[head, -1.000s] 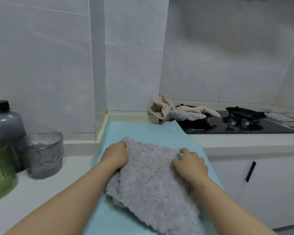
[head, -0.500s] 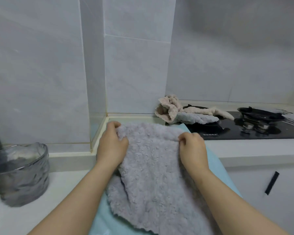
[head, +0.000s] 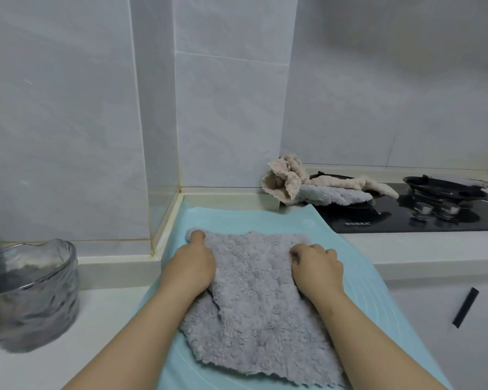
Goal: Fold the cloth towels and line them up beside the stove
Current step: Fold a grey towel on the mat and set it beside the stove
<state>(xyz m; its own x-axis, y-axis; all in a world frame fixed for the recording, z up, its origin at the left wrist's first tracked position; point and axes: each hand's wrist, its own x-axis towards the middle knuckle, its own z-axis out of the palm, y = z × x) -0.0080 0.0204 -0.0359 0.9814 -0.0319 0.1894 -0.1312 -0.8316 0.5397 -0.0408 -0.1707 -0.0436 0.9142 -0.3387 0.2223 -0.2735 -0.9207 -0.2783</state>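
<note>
A fluffy grey towel (head: 254,299) lies spread on a light blue mat (head: 358,266) on the counter. My left hand (head: 192,266) grips the towel's far left corner, thumb on top. My right hand (head: 316,268) pinches its far right edge, fingers curled into the fabric. A crumpled pile of a beige towel (head: 288,178) and another grey towel (head: 335,194) rests at the left end of the black stove (head: 400,218), partly over a burner.
A ribbed glass bowl (head: 31,294) stands on the white counter at the left. The tiled wall corner juts out behind the mat. A burner with a pan support (head: 445,190) sits on the stove. White cabinet fronts with a black handle (head: 465,306) are below right.
Both hands have carried the towel's far edge away from me and set it down flat on the mat. The view has shifted slightly downward and to the right.
</note>
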